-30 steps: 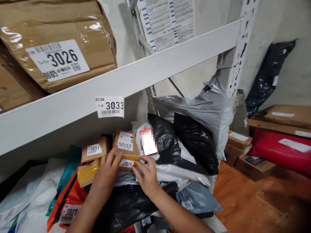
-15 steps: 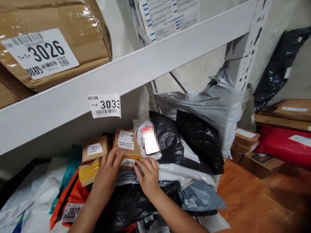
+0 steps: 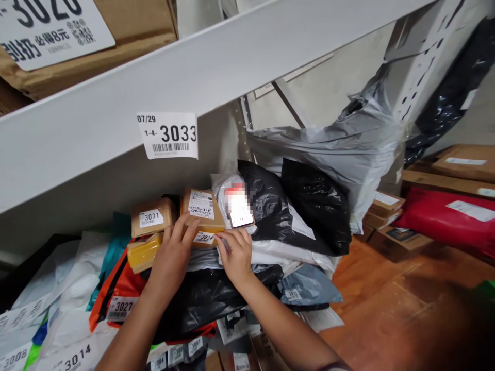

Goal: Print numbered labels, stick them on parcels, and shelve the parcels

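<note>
Both of my hands are at a small cardboard box (image 3: 215, 210) lying on the pile on the shelf. A white label marked 3034 (image 3: 203, 237) is on its front side. My left hand (image 3: 175, 252) rests against the box's left part, fingers spread, the fingertips on its surface. The fingers of my right hand (image 3: 236, 253) are bent, with thumb and forefinger close together at the label's right end. A lit phone (image 3: 241, 210), partly blurred out, lies just beyond my right hand on a white wrapped parcel. Left of the box sit a brown box marked 3031 (image 3: 151, 217) and a yellow parcel (image 3: 144, 253).
Above runs a white shelf beam (image 3: 96, 121) with a hanging label 3033 (image 3: 168, 135). Black bags (image 3: 266, 206) and a grey bag (image 3: 328, 147) lie to the right. An orange bag (image 3: 129, 281) is left of my forearm. A red parcel (image 3: 448, 216) lies farther right.
The view has tipped down and come closer, so the beam sits higher and more lower parcels show. My hands stay at the same box, with little change in their grip.
</note>
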Tool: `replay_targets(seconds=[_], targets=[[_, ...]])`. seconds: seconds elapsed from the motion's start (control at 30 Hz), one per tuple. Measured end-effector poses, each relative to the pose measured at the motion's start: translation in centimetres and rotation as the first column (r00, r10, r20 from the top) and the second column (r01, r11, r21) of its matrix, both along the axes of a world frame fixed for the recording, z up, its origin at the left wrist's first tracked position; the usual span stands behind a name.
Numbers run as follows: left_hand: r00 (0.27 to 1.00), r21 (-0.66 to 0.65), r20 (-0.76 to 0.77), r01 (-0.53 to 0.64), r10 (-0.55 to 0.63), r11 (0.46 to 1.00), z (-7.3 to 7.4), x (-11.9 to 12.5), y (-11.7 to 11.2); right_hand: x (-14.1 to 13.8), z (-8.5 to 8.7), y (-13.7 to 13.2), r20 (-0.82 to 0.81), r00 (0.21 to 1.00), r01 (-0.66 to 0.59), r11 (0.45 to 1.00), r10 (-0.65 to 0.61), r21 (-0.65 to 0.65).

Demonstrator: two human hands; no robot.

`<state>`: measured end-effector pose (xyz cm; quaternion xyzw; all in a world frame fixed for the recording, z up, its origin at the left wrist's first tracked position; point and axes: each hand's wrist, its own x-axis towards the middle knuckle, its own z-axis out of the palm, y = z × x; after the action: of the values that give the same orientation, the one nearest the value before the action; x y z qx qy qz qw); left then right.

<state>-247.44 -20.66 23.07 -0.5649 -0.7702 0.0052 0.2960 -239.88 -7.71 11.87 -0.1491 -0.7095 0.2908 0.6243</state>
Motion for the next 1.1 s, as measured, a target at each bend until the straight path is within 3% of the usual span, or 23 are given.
replay_targets(seconds=[0.27, 0.47, 0.63, 0.73, 0.93, 1.1], targets=[[0.998, 0.009, -0.031, -0.055, 0.055, 0.998, -0.5, 0.5, 0.4, 0.1, 0.0, 0.1, 0.130, 0.991, 0.001, 0.999, -0.006, 0.040], [0.978, 0.058, -0.064, -0.194, 0.198, 0.979, -1.1, 1.5, 1.4, 0.2, 0.1, -0.2, 0.194, 0.981, -0.045, 0.996, 0.028, 0.079], [0.976, 0.057, -0.059, -0.205, 0.208, 0.977, -1.0, 1.6, 1.6, 0.2, -0.5, -0.7, 0.050, 0.994, -0.104, 0.993, 0.101, 0.056], [0.979, 0.051, -0.030, -0.200, 0.201, 0.979, -0.8, 1.4, 1.5, -0.1, -0.9, -0.7, -0.046, 0.996, -0.075, 0.996, 0.076, 0.038], [0.984, 0.060, -0.014, -0.179, 0.180, 0.982, -1.1, 1.2, 1.2, -0.3, -0.7, -0.2, 0.043, 0.999, -0.005, 1.000, 0.004, 0.027], [0.979, 0.046, -0.005, -0.203, 0.203, 0.978, -1.2, 0.7, 1.4, -0.4, 0.1, -0.5, 0.079, 0.996, -0.049, 0.999, 0.047, 0.013]])
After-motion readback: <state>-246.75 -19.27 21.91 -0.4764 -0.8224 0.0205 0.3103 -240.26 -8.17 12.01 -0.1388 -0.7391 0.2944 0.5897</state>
